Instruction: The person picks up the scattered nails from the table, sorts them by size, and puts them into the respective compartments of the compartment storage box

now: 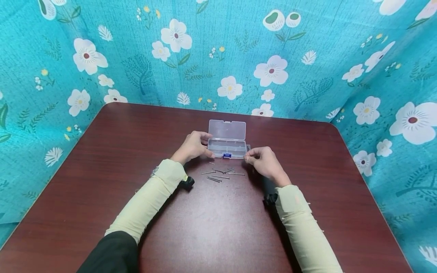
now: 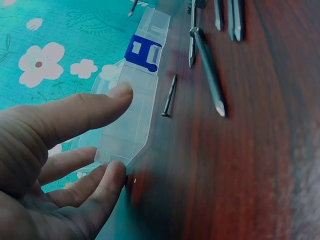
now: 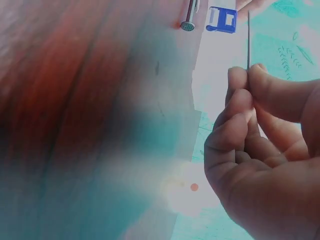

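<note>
The left hand's [image 1: 192, 146] grip is holding the left end of a clear plastic box [image 1: 235, 154], whose lid [image 1: 227, 130] is standing raised. The right hand's [image 1: 264, 162] grip is pinching a thin nail [image 3: 248, 40] — just beside the right end — while loose nails [image 1: 220, 177] are lying in front on the desk [image 1: 218, 227].

Saw turquoise across the curtain [image 1: 218, 22] at the top, printed with white flowers [image 1: 271, 71], dark red or yellow at their centres, and green leaves [image 1: 184, 58]. Noted reddish brown, streaked like wood grain, on the table [image 1: 218, 227] below. Found the box [image 1: 227, 146] at centre colourless, its latch [image 1: 227, 155] deep blue, the nails [image 1: 220, 177] just beneath metallic grey, both sleeves [image 1: 146, 206] pale yellow-green, and the lower-left cloth [image 1: 112, 254] black.
</note>
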`<control>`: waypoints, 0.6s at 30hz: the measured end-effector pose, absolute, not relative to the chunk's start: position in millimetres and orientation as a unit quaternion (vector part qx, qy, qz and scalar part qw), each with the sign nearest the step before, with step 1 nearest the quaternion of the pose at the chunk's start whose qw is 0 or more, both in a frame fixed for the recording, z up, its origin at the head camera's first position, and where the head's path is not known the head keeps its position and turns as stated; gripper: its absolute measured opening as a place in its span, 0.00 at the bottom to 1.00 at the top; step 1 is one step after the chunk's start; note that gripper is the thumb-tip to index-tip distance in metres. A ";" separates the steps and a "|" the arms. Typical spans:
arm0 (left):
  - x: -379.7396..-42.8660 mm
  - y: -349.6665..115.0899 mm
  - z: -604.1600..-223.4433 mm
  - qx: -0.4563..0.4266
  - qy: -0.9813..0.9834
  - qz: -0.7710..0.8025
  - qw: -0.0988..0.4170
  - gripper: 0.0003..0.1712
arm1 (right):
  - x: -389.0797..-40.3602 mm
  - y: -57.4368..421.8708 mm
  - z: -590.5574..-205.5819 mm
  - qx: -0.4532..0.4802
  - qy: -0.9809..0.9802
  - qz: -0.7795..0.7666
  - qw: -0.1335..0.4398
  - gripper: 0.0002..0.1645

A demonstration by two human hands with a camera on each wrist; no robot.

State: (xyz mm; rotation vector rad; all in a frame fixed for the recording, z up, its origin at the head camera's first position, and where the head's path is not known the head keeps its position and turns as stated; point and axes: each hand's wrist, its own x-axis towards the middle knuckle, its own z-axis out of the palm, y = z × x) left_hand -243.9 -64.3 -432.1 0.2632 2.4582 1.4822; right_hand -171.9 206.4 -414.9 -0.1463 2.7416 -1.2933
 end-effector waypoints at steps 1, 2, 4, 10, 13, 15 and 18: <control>-243.7 -64.6 -432.8 0.089 0.845 0.511 0.130 0.46 | -172.7 205.9 -415.4 -0.046 0.901 -0.429 0.050 0.05; -243.4 -65.0 -433.6 0.087 0.845 0.511 0.130 0.46 | -173.5 205.1 -416.1 -0.042 0.900 -0.431 0.046 0.05; -242.9 -65.7 -435.2 0.085 0.844 0.513 0.130 0.46 | -175.0 203.5 -417.0 -0.036 0.900 -0.433 0.040 0.05; -241.6 -66.8 -437.0 0.084 0.844 0.515 0.126 0.46 | -181.6 198.3 -417.1 -0.027 0.898 -0.438 0.033 0.05; -241.9 -66.3 -436.3 0.084 0.843 0.516 0.124 0.46 | -186.1 196.2 -415.7 -0.022 0.896 -0.442 0.029 0.05; -242.3 -66.0 -435.5 0.083 0.842 0.518 0.125 0.46 | -189.4 195.3 -414.8 -0.021 0.895 -0.444 0.029 0.05; -242.9 -65.6 -434.0 0.083 0.839 0.522 0.127 0.46 | -194.7 194.3 -413.5 -0.021 0.893 -0.448 0.029 0.05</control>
